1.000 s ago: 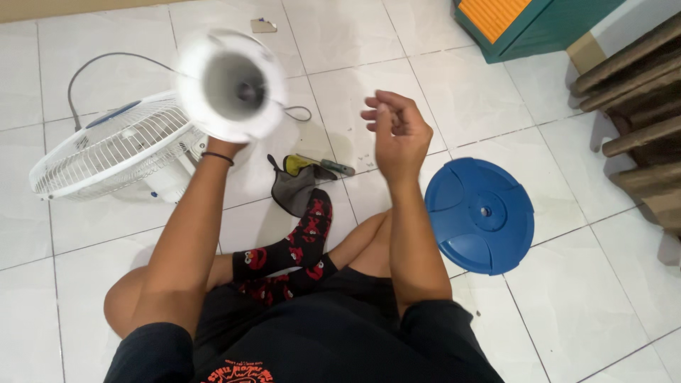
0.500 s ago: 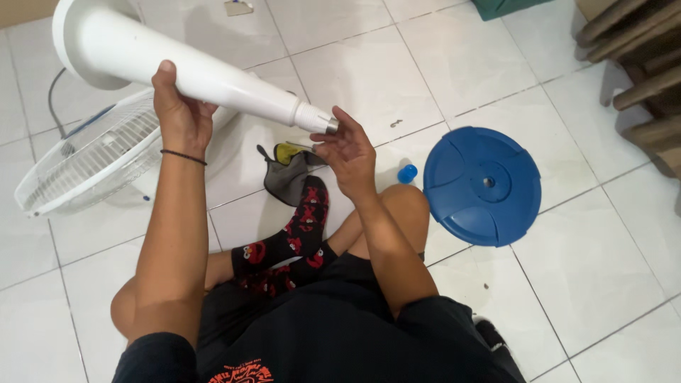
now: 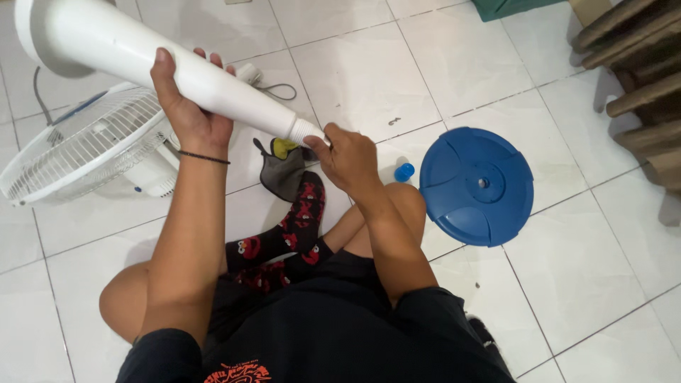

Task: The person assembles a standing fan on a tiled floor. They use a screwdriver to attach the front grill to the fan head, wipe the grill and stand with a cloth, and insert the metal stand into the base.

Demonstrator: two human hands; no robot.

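Left hand (image 3: 190, 113) clenched around white fan stand (image 3: 142, 57), upper left of frame, steadying it aslant. Right hand (image 3: 347, 157) pinches stand's narrow end, frame centre. Blue round base (image 3: 475, 186) flat on tiles, right; small blue cap (image 3: 404, 172) beside it; fan head (image 3: 78, 145) left.

No packages, signs, screens — only blue label patch on white fan grille (image 3: 78, 145).
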